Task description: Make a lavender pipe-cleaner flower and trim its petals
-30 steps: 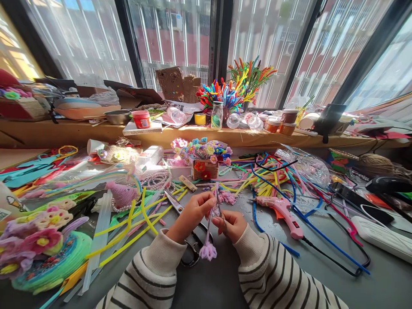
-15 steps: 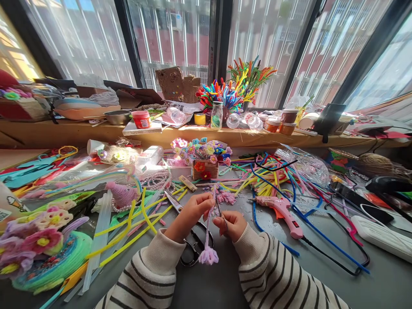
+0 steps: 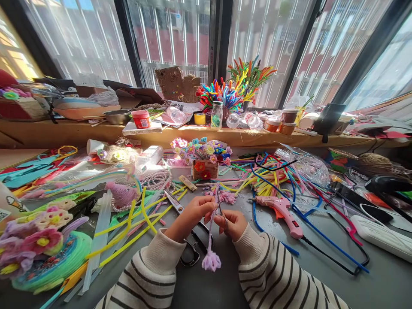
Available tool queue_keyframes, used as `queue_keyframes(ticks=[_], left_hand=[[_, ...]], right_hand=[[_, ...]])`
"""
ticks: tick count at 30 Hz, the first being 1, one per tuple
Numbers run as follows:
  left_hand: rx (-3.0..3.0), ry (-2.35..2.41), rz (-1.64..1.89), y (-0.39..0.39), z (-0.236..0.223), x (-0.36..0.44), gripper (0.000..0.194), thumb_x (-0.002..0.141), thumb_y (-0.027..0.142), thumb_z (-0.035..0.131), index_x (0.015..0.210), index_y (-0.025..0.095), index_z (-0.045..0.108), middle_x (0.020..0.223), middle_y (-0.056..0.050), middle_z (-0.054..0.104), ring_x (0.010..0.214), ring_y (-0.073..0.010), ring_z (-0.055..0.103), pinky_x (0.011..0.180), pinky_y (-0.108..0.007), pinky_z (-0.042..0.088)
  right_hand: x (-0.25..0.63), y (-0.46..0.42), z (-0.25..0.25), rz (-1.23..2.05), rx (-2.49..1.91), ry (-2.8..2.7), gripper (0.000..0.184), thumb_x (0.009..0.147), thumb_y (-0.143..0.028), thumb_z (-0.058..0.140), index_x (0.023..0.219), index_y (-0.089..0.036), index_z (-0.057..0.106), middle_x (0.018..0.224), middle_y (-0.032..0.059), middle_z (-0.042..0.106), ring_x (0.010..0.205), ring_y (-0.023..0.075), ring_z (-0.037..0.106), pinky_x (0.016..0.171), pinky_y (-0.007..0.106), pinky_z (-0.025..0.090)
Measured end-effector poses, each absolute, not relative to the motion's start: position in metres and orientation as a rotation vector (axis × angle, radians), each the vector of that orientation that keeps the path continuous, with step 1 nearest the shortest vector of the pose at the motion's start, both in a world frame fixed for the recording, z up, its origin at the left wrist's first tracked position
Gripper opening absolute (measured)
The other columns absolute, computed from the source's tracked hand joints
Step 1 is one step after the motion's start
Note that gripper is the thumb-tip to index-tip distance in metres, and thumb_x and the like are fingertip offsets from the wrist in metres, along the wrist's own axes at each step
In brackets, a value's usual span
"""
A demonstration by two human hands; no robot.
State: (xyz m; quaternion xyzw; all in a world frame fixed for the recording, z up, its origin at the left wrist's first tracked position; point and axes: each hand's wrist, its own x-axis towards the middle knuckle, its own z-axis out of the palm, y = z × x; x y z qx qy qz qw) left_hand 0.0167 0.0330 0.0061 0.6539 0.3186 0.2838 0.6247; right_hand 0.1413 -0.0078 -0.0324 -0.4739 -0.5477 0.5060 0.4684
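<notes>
My left hand (image 3: 198, 216) pinches the fuzzy lilac stem of a pipe-cleaner flower, just below its upper end. The flower's pale purple head (image 3: 211, 261) hangs downward over the grey tabletop. Close beside it, my right hand (image 3: 233, 223) is closed on a thin dark metal tool (image 3: 219, 205), which points up along the stem; the fingers cover most of it, so its exact kind is unclear. Large black-handled scissors (image 3: 190, 253) lie on the table, partly under my left hand. Behind my fingers sits a pink fuzzy piece (image 3: 228, 197).
A pink glue gun (image 3: 283, 210) with a black cord lies right, by a heap of coloured pipe cleaners (image 3: 270, 180). Yellow pipe cleaners (image 3: 148, 214) and clear glue sticks (image 3: 96, 240) lie left. A small flower basket (image 3: 205, 170) stands ahead, below a cluttered ledge (image 3: 180, 139).
The flower head has swung slightly right and downward. Both hands stay close together, with my left fingers shifted a little to the right along with the stem.
</notes>
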Motion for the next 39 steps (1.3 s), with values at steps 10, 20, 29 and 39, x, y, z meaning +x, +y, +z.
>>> queue_keyframes(ticks=[10, 20, 29, 39], left_hand=[[1.531, 0.681, 0.575, 0.0302, 0.0084, 0.0180, 0.027, 0.066, 0.034, 0.044, 0.047, 0.016, 0.038, 0.039, 0.004, 0.037, 0.040, -0.0077, 0.036, 0.043, -0.021, 0.025], [1.515, 0.638, 0.589, 0.0288, 0.0079, 0.0188, 0.026, 0.069, 0.030, 0.042, 0.048, 0.016, 0.036, 0.039, 0.005, 0.038, 0.041, -0.0078, 0.040, 0.045, -0.021, 0.026], [1.520, 0.704, 0.619, 0.0282, 0.0096, 0.0192, 0.024, 0.067, 0.030, 0.044, 0.049, 0.016, 0.037, 0.040, 0.006, 0.036, 0.039, -0.0055, 0.030, 0.042, -0.020, 0.022], [1.533, 0.698, 0.631, 0.0293, 0.0076, 0.0198, 0.024, 0.066, 0.029, 0.043, 0.047, 0.016, 0.036, 0.038, 0.006, 0.036, 0.039, -0.0054, 0.029, 0.042, -0.020, 0.021]], right_hand=[[0.1441, -0.0068, -0.0347, 1.438, -0.971, -1.341, 0.055, 0.056, -0.067, 0.042, 0.040, -0.015, 0.048, 0.026, -0.0080, 0.026, 0.025, 0.0019, 0.019, 0.031, 0.020, 0.013], [0.1439, -0.0072, -0.0352, 1.443, -0.942, -1.318, 0.056, 0.054, -0.069, 0.043, 0.040, -0.015, 0.048, 0.026, -0.0078, 0.024, 0.026, 0.0021, 0.020, 0.031, 0.021, 0.014], [0.1441, -0.0075, -0.0354, 1.374, -1.036, -1.263, 0.051, 0.052, -0.064, 0.051, 0.039, -0.014, 0.048, 0.029, -0.0069, 0.029, 0.028, 0.0017, 0.022, 0.031, 0.019, 0.011], [0.1437, -0.0072, -0.0358, 1.327, -1.098, -1.190, 0.050, 0.050, -0.062, 0.054, 0.038, -0.014, 0.045, 0.030, -0.0062, 0.032, 0.028, 0.0016, 0.023, 0.031, 0.019, 0.010]])
